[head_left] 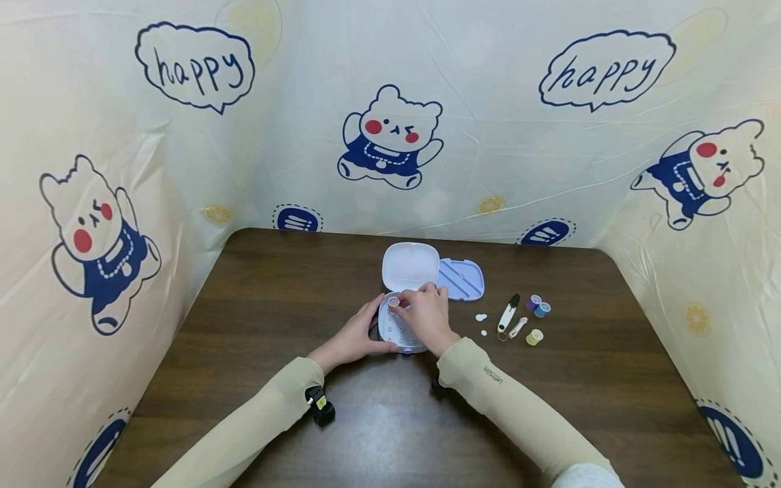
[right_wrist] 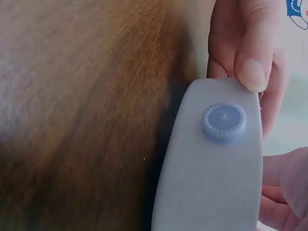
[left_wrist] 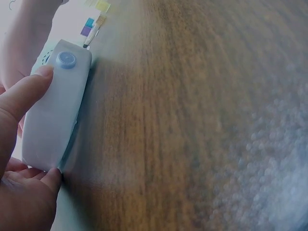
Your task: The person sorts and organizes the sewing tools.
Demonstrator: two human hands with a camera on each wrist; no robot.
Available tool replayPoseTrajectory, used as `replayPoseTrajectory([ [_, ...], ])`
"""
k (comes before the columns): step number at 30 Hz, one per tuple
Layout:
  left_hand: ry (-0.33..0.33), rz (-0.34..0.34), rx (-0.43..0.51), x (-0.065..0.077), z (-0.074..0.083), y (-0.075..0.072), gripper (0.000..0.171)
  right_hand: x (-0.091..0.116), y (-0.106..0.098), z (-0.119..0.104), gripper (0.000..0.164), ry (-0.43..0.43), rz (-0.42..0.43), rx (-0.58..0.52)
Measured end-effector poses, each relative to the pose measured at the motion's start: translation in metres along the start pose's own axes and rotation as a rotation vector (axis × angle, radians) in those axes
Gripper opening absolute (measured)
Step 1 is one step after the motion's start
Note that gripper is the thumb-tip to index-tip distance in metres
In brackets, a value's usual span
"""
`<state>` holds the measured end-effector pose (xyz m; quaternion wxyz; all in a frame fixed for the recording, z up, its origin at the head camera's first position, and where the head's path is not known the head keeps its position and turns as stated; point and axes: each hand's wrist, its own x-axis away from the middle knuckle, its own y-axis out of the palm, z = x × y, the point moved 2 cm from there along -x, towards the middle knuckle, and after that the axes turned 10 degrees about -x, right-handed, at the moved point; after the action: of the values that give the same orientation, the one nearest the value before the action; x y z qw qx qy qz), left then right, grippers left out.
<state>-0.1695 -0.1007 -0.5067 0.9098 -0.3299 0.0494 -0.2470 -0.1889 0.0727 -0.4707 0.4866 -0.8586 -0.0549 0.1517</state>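
Observation:
A small white sewing box (head_left: 398,332) lies on the table with its hinged lid (head_left: 411,266) tipped back. My left hand (head_left: 354,339) grips the box's left side, its thumb pressed on the front wall beside a round blue knob (right_wrist: 224,120) in the right wrist view. Over the box, my right hand (head_left: 427,315) pinches a small pale spool (head_left: 393,302) at the box's back left. Several small pegs or holes show on the box floor. The right fingertips are partly hidden in both wrist views.
A lilac tray (head_left: 465,281) lies beside the lid. To the right are white thread snips (head_left: 507,316), a small pale bundle (head_left: 518,328), a purple spool (head_left: 533,302), a blue spool (head_left: 542,310), a yellow spool (head_left: 534,337) and small white buttons (head_left: 481,317).

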Motion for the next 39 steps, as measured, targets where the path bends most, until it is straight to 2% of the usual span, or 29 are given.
replayPoseTrajectory([
  [8,-0.002,-0.005,-0.009,-0.0005,-0.0006,0.0006,0.114,-0.0009,0.0056,-0.0004,0.021,0.034,-0.007,-0.003],
  [24,0.000,0.000,-0.021,-0.0022,0.0017,-0.0002,0.116,-0.0026,0.0097,-0.0005,0.019,0.030,0.015,0.017],
  [39,0.007,0.006,-0.025,-0.0017,-0.0008,0.0005,0.114,-0.0020,0.0091,-0.0005,0.022,0.034,-0.034,0.054],
])
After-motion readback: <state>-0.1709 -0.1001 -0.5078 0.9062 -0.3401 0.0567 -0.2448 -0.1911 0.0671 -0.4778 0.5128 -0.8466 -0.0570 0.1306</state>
